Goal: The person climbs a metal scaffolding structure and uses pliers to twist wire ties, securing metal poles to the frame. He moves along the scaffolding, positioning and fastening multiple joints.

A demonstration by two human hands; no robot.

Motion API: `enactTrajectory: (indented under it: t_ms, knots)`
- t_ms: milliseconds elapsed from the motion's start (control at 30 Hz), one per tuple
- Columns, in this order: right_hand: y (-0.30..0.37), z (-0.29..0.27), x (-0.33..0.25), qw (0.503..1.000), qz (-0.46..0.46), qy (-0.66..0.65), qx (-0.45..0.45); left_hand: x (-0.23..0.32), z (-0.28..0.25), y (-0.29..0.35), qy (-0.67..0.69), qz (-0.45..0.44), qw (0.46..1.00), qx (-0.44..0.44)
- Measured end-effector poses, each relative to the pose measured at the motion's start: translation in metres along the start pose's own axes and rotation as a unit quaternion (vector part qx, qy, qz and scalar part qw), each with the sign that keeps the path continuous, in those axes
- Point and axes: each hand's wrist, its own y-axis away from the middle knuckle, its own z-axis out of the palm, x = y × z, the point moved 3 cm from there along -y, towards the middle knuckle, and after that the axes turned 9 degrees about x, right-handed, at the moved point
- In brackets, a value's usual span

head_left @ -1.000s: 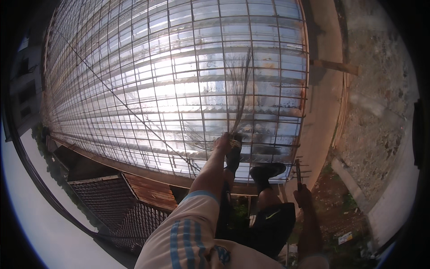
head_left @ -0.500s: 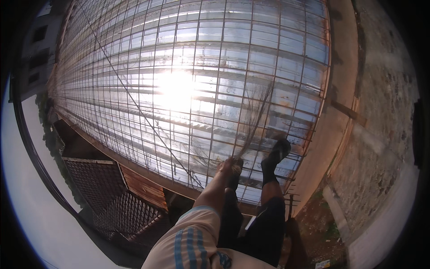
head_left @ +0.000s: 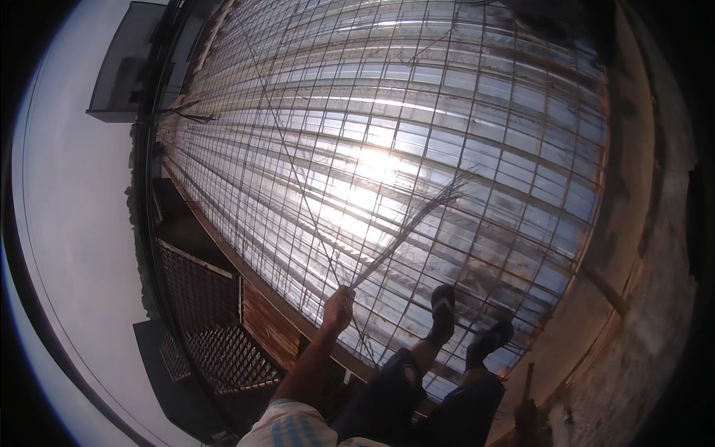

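My left hand (head_left: 339, 307) is closed around one end of a bundle of thin wires (head_left: 395, 243). The bundle slants away to the upper right, its loose tips fanned out above a steel bar mesh (head_left: 477, 127). Low at the right, in shadow, my right hand (head_left: 526, 419) appears closed on a dark slim tool (head_left: 529, 376) that points upward; its fingers and the tool's kind are hard to make out. My feet, in dark footwear (head_left: 442, 309), stand on the mesh near its close edge.
Shiny ribbed metal sheets (head_left: 387, 201) lie under the mesh and glare in the sun. Another wire bundle (head_left: 192, 113) rests at the far left. Tiled roofs (head_left: 231, 357) lie below the left edge, and a board (head_left: 607, 292) juts out at the right. A dark blurred shape fills the top right.
My left hand has swung left, away from my feet, carrying the wire bundle, which now looks tighter together. The whole view has shifted and turned, and my feet stand lower in it.
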Motion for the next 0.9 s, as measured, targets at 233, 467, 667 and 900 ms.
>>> enactTrajectory:
  t_ms: [233, 467, 667, 900]
  knots:
    - [-0.028, -0.063, -0.134, 0.986, 0.076, -0.148, -0.031, -0.074, -0.087, -0.092, -0.038, -0.069, 0.961, 0.264]
    - [-0.024, -0.074, -0.203, 0.992, 0.104, 0.012, 0.077, -0.128, -0.092, -0.250, 0.234, -0.343, 0.830, 0.373]
    - [-0.111, -0.137, -0.329, 0.985, 0.156, 0.048, 0.058, -0.184, -0.107, -0.311, 0.336, -0.379, 0.792, 0.340]
    - [-0.215, -0.158, -0.552, 0.997, 0.069, -0.024, 0.033, -0.181, -0.106, -0.390, 0.281, -0.456, 0.735, 0.416]
